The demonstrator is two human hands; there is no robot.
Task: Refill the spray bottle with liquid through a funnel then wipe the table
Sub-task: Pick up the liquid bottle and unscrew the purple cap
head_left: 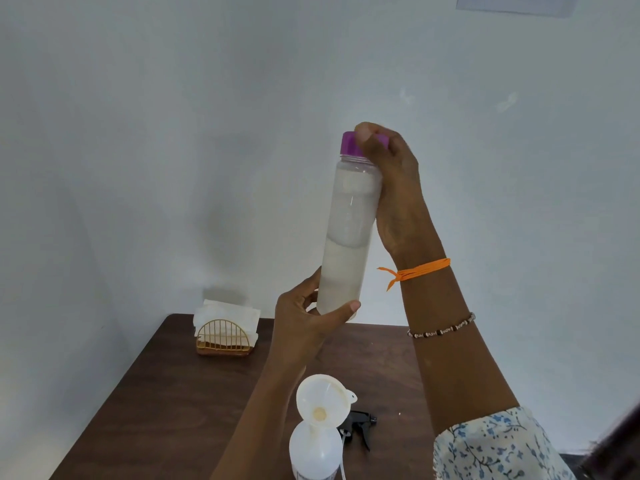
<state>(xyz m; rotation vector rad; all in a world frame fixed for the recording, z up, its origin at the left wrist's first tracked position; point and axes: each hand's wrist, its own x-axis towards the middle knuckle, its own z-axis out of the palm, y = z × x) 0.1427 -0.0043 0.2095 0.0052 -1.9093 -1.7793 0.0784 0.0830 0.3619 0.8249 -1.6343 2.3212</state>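
Pale wall (173, 133) backs a brown table (173, 410). Tall clear bottle (346, 237) is raised upright: left hand (308, 317) grips its base, right hand (388, 174) grips the purple cap (348, 143). Below stands the spray bottle (315, 448), funnel (322, 398) seated in its neck.

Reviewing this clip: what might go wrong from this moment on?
1. The funnel leans in the spray bottle unheld; pouring may tip it and spill on the table.
2. The left hand holds the tall bottle only at its base while the right hand grips the purple cap; it may slip.
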